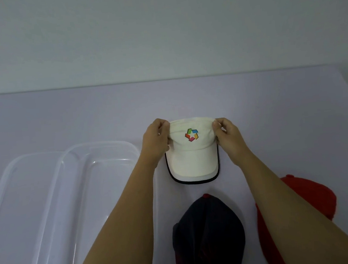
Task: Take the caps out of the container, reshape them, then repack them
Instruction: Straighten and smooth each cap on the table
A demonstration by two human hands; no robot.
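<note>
**A:** Where is the white cap (193,157)?

**B:** On the bench (284,109), about mid-depth and a little right of centre. Its dark-edged brim points toward the near side, and a multicoloured logo (191,134) shows on the front panel.

**A:** And the hands?

**B:** Both are on it. The left hand (157,141) pinches the crown's left side, with curled fingers and the thumb closed on the fabric. The right hand (228,134) pinches the right side the same way. The top of the crown is pulled taut between them.

**A:** The other caps?

**B:** A navy cap (207,235) lies on the near side of the white one, between the two forearms, with a red button at its far end. A red cap (309,199) lies to its right, partly hidden under the right forearm. Neither touches the white cap.

**A:** And the container?

**B:** A clear plastic container (97,143) sits on the left of the bench, with nothing visible inside it. A second clear plastic piece (31,155) lies against its left side, overlapping it. I cannot tell whether that is a lid or another tub. The left forearm crosses the container's right edge.

**A:** Behind it all?

**B:** A plain pale wall (157,26) beyond the far edge of the bench.
</note>
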